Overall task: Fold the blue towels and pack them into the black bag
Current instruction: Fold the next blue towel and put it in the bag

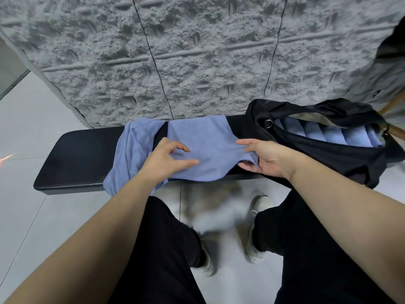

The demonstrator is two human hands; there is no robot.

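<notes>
**Thin blue towel being taken by its edges for a fold**

The right hand point(260, 157) is pinching the near right corner of the spread blue towel point(201, 139), thumb on top and fingers curled beneath the lifted hem, so the cloth is bunching into soft creases just at the pinch. The left hand point(168, 159) is resting on the opposite side of the same towel, thumb and forefinger hooked apart over the fabric; whether it is actually nipping the cloth or only pressing it flat, I cannot tell.

The towel is lying across the black padded bench point(76, 154), stretching away from both grips toward the wall. Just beyond the left hand, a second, crumpled blue towel point(131, 150) is draping over the bench's front edge. Just beyond the right hand, the black bag point(328, 154) is gaping open, with folded towels point(328, 132) standing in a row inside.

Judging by how it is sagging and puckering, the cloth is light, limp and thin. It is likely to slump unless both corners are held, so gripping the two near corners and carrying them to the far edge looks soundest.
</notes>
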